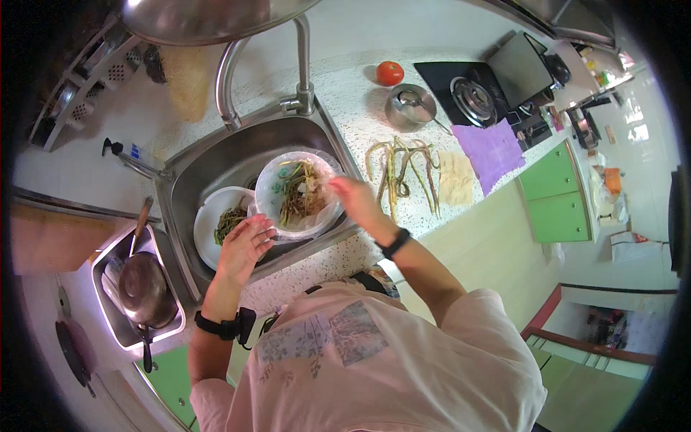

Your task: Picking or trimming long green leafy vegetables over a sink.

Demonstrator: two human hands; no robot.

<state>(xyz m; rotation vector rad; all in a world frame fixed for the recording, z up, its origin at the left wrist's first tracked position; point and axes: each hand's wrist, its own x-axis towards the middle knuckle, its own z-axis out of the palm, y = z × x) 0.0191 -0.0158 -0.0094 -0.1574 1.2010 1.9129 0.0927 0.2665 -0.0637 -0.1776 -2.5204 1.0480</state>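
Observation:
A white round container (260,186) lined with a clear plastic bag (323,162) sits in the steel sink (216,156). Brown and green plant scraps (299,197) lie inside the bag. My right hand (360,201) has its fingertips on the bag at the container's right rim and seems to pinch it. At the near left rim is my left hand (243,245), palm turned up and fingers apart, with nothing seen in it. Partly behind that hand, a white basin (208,216) holds green stems (229,218).
Long stems (402,173) lie on the speckled counter beside a tan cloth (455,177) and a purple cloth (488,151). Behind them are a lidded steel pot (410,110), a tomato (390,73) and a gas hob (469,97). The faucet (225,92) overhangs the sink; a wok (148,289) fills the left basin.

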